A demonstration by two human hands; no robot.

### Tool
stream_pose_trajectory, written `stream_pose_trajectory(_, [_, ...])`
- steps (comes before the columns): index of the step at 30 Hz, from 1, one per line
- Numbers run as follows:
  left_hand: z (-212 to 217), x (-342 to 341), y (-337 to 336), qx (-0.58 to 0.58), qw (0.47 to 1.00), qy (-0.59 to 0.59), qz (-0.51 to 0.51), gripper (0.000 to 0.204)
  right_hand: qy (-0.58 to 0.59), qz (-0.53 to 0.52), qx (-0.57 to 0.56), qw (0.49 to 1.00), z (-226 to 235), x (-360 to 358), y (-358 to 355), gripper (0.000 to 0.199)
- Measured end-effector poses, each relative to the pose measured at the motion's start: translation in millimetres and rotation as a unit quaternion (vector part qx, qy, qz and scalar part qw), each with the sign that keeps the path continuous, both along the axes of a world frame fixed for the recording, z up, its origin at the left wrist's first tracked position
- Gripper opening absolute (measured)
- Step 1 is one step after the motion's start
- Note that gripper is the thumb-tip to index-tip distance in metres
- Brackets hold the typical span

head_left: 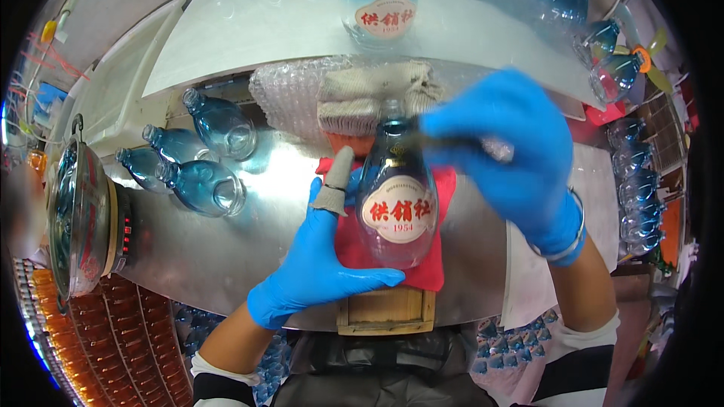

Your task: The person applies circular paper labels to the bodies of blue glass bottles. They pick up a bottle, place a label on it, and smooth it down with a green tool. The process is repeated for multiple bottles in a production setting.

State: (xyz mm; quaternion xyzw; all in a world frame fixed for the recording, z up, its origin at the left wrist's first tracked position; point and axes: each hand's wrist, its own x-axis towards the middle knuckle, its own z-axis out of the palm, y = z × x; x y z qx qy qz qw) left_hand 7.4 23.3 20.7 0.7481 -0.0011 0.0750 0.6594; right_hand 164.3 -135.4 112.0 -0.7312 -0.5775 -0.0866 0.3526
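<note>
A glass bottle [397,203], dark blue at the neck and clear at the base, lies on a red cloth [445,218] with its neck pointing away. It carries a cream label with red lettering. My left hand [313,249], in a blue glove with a pale sleeve on one finger, cradles it from the left, thumb at the base. Some of its fingers are hidden behind the glass. Over the neck's right side is my blue-gloved right hand [505,143], smeared by motion, with closed fingers around a dark, thin thing too blurred to name.
Under the cloth is a wooden block [386,310]. Behind the bottle are folded grey fabric [351,98] and bubble wrap [283,90]. Several blue bottles [200,185] lie at left beside a round metal-rimmed device [79,218]. A labelled bottle [378,0] stands on the white shelf [249,38].
</note>
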Motion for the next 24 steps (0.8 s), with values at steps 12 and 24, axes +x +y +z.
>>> stream_pose_trajectory(12, [-9,9,6,-0.175,0.984,0.018,-0.034,0.091,0.531,-0.210,0.312,0.759,-91,-91,-42,0.015])
stream_pose_trajectory(24, [-4,17,12,-0.304,0.941,0.138,-0.054,0.068,0.712,-0.080,0.060,0.695,-72,-48,-19,0.028])
